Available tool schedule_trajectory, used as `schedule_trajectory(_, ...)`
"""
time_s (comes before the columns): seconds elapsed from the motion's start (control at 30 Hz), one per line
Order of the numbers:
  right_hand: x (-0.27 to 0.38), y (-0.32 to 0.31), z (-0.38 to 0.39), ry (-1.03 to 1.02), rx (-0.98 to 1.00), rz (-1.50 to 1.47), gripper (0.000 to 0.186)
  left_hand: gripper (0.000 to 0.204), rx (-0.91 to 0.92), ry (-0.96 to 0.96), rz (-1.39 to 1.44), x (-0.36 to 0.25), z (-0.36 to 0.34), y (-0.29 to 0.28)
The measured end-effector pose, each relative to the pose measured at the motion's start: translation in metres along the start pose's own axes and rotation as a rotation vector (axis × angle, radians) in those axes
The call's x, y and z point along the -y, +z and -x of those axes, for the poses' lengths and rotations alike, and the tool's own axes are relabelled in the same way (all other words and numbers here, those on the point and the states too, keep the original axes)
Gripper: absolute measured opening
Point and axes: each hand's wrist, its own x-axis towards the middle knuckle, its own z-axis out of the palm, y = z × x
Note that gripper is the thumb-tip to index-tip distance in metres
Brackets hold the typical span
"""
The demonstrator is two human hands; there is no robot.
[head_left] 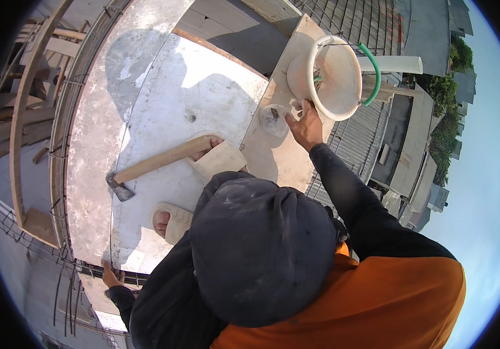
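Immediately left of the half-curled right hand (306, 125), its hold unclear, sits a clear container (273, 122).

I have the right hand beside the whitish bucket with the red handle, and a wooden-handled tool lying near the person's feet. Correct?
Not quite: the bucket's handle is green, not red, as the head view shows. The right hand is beside the whitish bucket, and the wooden-handled tool lies near the person's feet.
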Motion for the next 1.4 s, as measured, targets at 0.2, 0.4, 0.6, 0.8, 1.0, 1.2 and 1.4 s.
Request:
schedule_trajectory(0.2,0.003,0.001,0.0,-0.071,0.254,0.293,0.037,0.058,0.011,-0.023,-0.01,0.007,-0.001,0.018)
schedule_trajectory(0.4,0.012,0.014,-0.023,-0.235,0.434,0.596,0.037,0.056,-0.015,0.051,0.014,-0.002,0.001,0.022)
schedule_trajectory(0.6,0.024,0.033,-0.024,-0.227,0.402,0.589,0.037,0.053,-0.125,0.158,0.159,0.01,0.024,0.026)
schedule_trajectory(0.8,0.011,0.03,-0.029,-0.221,0.425,0.581,0.036,0.058,-0.092,0.168,0.139,0.011,0.025,0.027)
schedule_trajectory(1.0,0.002,0.016,-0.029,-0.155,0.466,0.552,0.033,0.052,-0.121,0.236,0.236,0.007,0.041,0.044)
schedule_trajectory(1.2,0.025,0.002,-0.022,-0.179,0.502,0.447,0.029,0.059,-0.171,0.292,0.197,0.026,0.022,0.03)
schedule_trajectory(1.4,0.007,-0.001,-0.019,-0.163,0.494,0.458,0.028,0.055,-0.193,0.26,0.14,0.021,0.019,0.039)
